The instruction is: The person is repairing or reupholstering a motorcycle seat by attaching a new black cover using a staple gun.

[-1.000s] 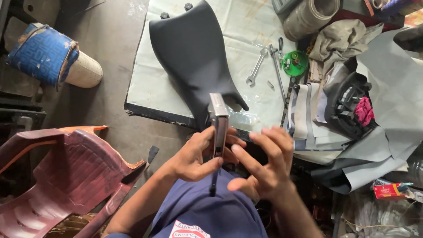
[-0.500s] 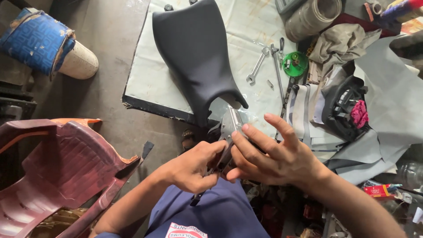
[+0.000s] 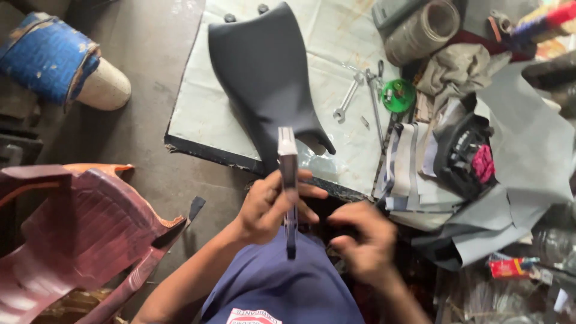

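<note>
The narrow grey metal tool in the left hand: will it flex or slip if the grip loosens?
The narrow grey metal tool looks rigid: it stands straight above and below the left hand without sagging. It seems top-heavy, with a broader head above the grip, so it may tip. Its smooth sides could slide through loose fingers; the right hand is off it.

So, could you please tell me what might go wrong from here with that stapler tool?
The left hand alone grips the metal stapler, held upright in mid-air, so it might slip. The right hand sits blurred just beside its lower end and could get pinched. A drop could land it on the black seat.
</note>
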